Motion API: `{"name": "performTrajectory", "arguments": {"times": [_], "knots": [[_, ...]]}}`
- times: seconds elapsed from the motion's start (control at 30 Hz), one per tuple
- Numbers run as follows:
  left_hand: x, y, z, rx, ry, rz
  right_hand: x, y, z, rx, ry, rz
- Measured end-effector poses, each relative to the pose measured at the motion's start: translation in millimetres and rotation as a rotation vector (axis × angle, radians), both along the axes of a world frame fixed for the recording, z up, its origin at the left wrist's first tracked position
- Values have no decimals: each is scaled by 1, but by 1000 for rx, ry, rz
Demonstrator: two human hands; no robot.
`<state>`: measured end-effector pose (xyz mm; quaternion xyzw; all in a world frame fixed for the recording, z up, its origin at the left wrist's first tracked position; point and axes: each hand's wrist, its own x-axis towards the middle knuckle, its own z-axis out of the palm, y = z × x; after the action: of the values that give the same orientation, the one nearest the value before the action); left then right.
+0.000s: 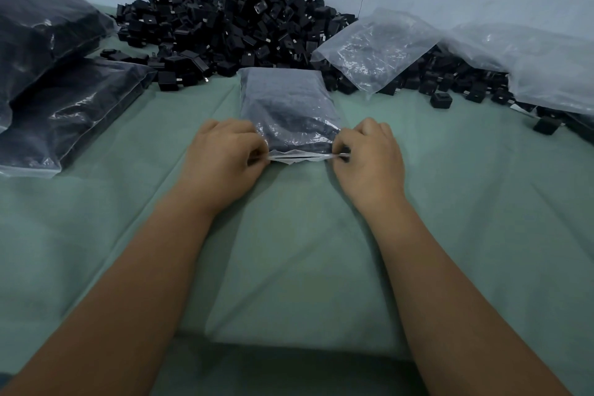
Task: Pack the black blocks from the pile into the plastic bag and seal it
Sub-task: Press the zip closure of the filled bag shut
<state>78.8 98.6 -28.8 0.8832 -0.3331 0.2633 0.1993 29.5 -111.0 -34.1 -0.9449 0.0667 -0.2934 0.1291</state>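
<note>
A clear plastic bag (286, 106) filled with black blocks lies on the green cloth in front of me, its mouth toward me. My left hand (221, 157) pinches the left end of the bag's mouth strip. My right hand (369, 157) pinches the right end. A thin dark gap shows along the mouth between my hands. Behind the bag, against the wall, rises the big pile of black blocks (225, 22).
Large filled bags (64, 106) lie stacked at the left. Clear plastic bags (373, 48) rest on the pile's right side, with more plastic (546, 64) at the far right. Loose blocks (441, 100) are scattered on the green cloth (289, 251) at right.
</note>
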Motion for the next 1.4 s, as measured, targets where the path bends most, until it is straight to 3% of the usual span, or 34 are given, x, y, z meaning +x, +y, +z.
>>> {"name": "performTrajectory", "arguments": {"times": [0.27, 0.63, 1.4], "knots": [[0, -2, 2, -58, 103, -97, 2, 0, -1, 40, 35, 53], [-3, -6, 2, -18, 60, -126, 0, 5, 0, -3, 0, 203], [-1, -8, 1, -85, 95, -75, -2, 14, 3, -36, 23, 275]]}}
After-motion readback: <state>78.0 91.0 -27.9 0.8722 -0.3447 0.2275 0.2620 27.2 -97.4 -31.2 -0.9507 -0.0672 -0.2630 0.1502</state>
